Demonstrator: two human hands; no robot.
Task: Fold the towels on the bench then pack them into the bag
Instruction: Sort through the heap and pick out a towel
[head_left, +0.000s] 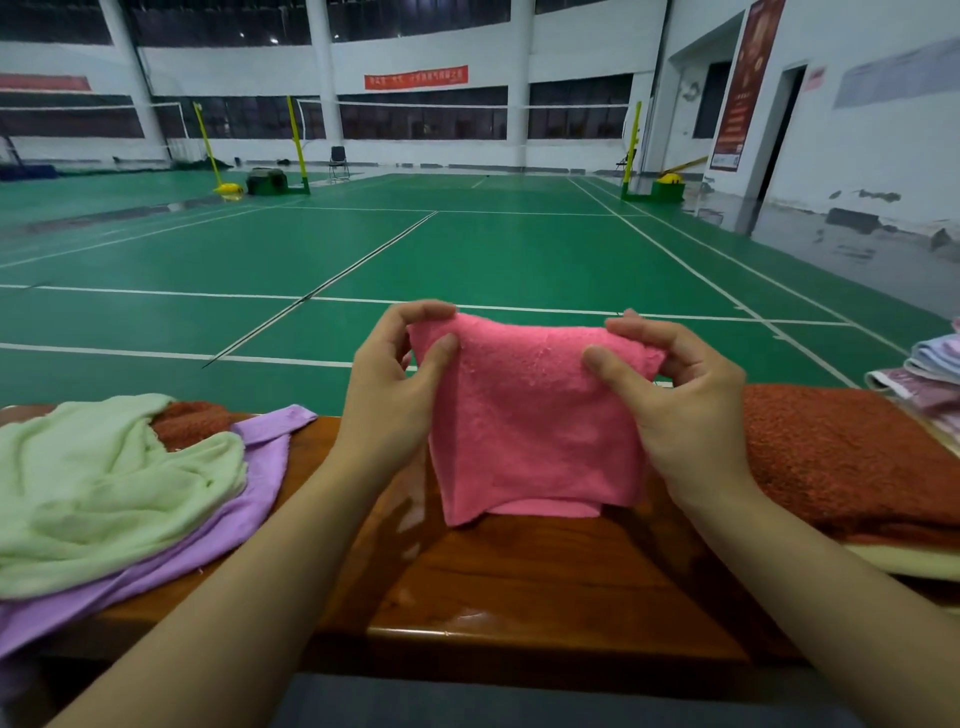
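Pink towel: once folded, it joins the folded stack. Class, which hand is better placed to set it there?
Right. The right hand grips the pink towel nearest the folded stack; the left hand is farther away.

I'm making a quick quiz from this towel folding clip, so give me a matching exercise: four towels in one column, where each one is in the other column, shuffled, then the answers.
Towels:
1. pink towel
2. light green towel
3. purple towel
4. rust-red towel

Places:
A. lying flat on the stack at the right end of the bench
B. crumpled on top of the pile at the left
C. held up by both hands, left hand and right hand, at its top corners
D. spread under the green one at the left

Pairs: 1-C, 2-B, 3-D, 4-A
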